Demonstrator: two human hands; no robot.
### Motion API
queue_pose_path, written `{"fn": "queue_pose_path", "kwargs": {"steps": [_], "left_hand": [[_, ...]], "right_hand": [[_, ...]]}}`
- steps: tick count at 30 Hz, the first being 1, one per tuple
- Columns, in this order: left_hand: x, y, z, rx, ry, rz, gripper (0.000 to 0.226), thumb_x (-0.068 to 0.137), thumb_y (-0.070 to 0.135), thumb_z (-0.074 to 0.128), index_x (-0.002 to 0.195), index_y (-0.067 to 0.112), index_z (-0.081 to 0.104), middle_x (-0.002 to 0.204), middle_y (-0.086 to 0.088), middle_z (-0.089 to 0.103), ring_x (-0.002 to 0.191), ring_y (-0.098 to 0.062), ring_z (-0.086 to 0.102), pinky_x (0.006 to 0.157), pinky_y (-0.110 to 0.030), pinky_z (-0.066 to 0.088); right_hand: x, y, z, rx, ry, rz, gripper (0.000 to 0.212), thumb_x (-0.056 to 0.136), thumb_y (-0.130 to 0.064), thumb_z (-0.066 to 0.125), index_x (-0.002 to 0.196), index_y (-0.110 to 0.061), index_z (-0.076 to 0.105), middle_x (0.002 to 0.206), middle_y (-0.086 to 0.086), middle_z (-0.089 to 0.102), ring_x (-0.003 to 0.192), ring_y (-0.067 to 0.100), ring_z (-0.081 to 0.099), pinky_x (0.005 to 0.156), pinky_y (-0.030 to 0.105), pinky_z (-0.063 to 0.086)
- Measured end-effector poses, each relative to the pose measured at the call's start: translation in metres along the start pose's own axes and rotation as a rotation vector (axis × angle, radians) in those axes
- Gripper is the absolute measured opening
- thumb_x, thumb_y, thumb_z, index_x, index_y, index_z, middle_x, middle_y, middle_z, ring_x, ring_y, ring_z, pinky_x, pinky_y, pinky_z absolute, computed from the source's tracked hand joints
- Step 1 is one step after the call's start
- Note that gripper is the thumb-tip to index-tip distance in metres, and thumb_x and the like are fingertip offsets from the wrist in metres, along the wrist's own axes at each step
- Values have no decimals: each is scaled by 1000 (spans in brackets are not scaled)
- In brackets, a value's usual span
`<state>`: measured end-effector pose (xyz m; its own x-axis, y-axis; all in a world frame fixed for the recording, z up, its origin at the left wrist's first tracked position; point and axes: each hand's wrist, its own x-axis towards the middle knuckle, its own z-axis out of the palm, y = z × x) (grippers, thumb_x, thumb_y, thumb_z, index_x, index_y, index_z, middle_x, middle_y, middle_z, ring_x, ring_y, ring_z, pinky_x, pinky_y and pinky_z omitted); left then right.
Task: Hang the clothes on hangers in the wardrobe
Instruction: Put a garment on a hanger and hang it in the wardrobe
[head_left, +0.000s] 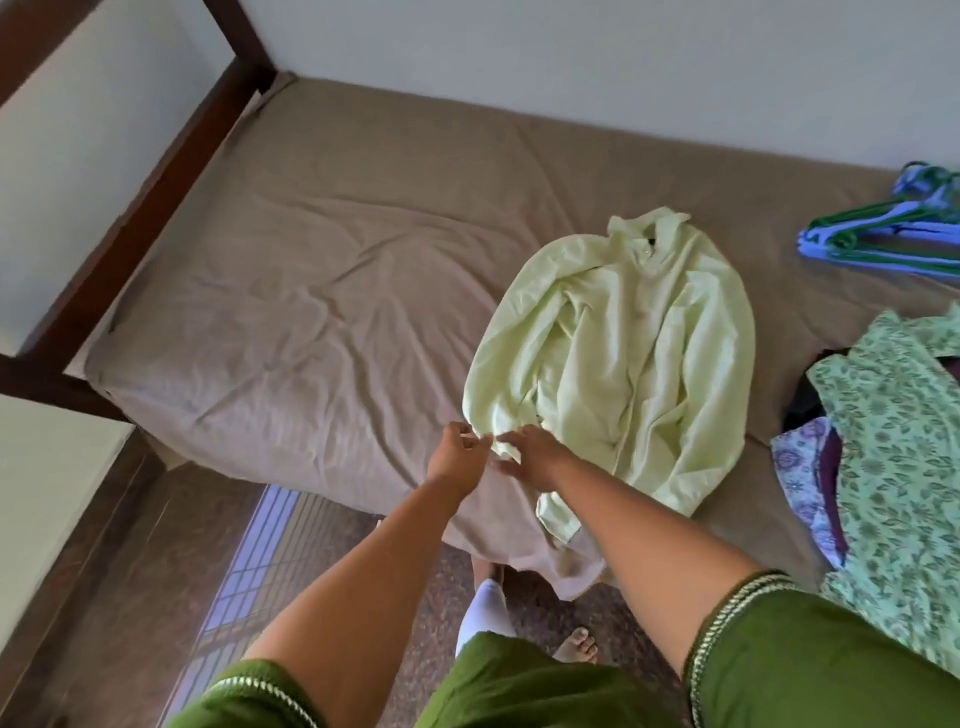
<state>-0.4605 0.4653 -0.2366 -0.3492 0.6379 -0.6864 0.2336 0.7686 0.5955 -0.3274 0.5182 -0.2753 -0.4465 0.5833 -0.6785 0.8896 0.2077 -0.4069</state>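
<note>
Your grip was on the pale green shirt (618, 353) at its near-left edge: your left hand (457, 457) pinched a fold of the cloth between curled fingers and thumb, and your right hand (530, 449) sat just beside it with fingers bent onto the same edge, though I could not tell whether it truly held the fabric or only rested there. The shirt lay crumpled on the bed (311, 270), collar toward the far side, one sleeve or hem trailing over the near edge toward the floor.

From that hold, the likely trouble was this: you had the shirt by a lower edge, not the shoulders. Lifted that way, it would probably have hung upside down or twisted, and you would have had to re-grip before a hanger could go in. The trailing part could also have dragged off the bed.

To the right, the heap of printed clothes (893, 415) lay near the shirt's right side; a wide pull could have caught it and tumbled it.

Farther off, at the far right, the hangers (883, 234) lay in a tangled bunch, well apart from your hands. Taking one might have lifted several hooked together. The wardrobe was not in view.
</note>
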Motion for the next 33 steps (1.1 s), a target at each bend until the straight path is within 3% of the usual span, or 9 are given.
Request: {"fn": "queue_pose_path", "kwargs": {"steps": [6,9,12,15,20,23,27,30,33], "left_hand": [[30,-6,-18,-78,-69,3,48,83,23,74,123,15,48,109,3,56,100,-15,58,80,-27,46],[42,-11,-30,-74,-36,5,47,85,25,73,124,15,49,113,1,58,99,-15,58,77,-24,44],[48,-11,-44,-113,-4,-47,40,89,25,67,124,13,50,109,0,59,86,-11,56,64,-18,42],[48,-2,-51,-163,-36,-160,45,91,33,63,128,11,48,110,-3,58,91,-17,57,78,-29,48],[33,55,-50,-315,-223,-80,62,83,63,59,127,21,49,115,7,55,107,-14,52,89,-33,42],[27,93,-55,-444,-326,-125,75,72,66,70,131,29,41,114,11,54,108,-12,54,86,-35,44],[30,132,-69,-778,-386,-116,49,55,41,82,96,22,64,82,8,56,70,-5,53,63,-22,43],[29,157,-80,-558,-322,97,88,50,47,85,127,25,50,116,7,51,103,-11,51,86,-31,43],[27,173,-83,144,-271,431,100,45,54,84,134,27,47,134,9,41,126,-14,36,108,-39,35]], "right_hand": [[52,10,55,-385,-20,-6,74,90,-41,59,151,-18,24,160,11,-3,147,31,3,116,46,15],[60,1,52,-336,18,69,55,95,-22,52,144,-6,33,154,10,22,144,28,18,116,43,20],[62,-19,20,55,250,140,27,88,-16,60,111,-3,61,118,14,59,112,28,56,98,32,43],[51,-43,-31,578,560,360,7,77,-7,58,75,-14,57,84,6,62,80,26,55,69,25,39],[20,-79,-121,1788,503,411,22,74,-9,48,89,-2,63,84,17,64,78,32,62,71,38,52],[-6,-81,-159,1895,441,342,28,87,-3,38,100,5,62,90,21,65,78,33,64,74,43,53],[-36,-70,-185,1843,415,335,22,88,-3,38,83,0,59,74,15,60,68,28,60,72,40,51],[-53,-59,-194,1865,366,318,21,89,-5,40,92,0,60,75,14,64,71,27,62,63,36,54],[-64,-54,-205,1936,320,236,26,91,-1,41,110,4,58,90,18,67,84,30,65,70,40,57]]}}
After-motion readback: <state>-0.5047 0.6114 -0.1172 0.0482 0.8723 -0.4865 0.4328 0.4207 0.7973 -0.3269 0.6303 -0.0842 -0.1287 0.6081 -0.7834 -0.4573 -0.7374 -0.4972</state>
